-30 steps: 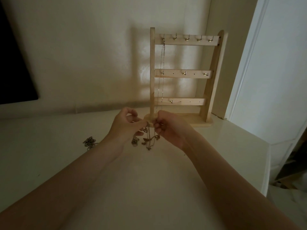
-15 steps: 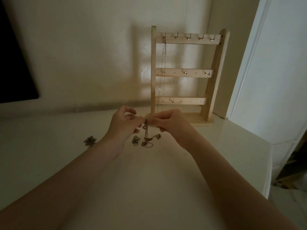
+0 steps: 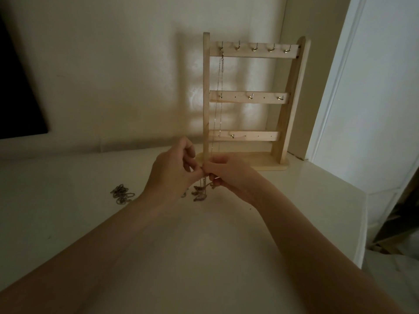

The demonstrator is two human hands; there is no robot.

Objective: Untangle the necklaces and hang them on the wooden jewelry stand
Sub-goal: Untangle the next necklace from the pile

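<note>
Hands are held together above the white tabletop, just before the wooden jewelry stand. Left hand and right hand are both pinched on a tangled chain clump, fingertips touching. One necklace is hung from the top-left hook. Second clump is left lying on the tabletop. No readable writing.

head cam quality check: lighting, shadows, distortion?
Head view: dim and warm, brighter at the white door frame; the wooden jewelry stand throws a shadow and mottled highlights on the wall; wide-angle bends the forearms; the tangled chain under the hands is soft and murky.
</note>
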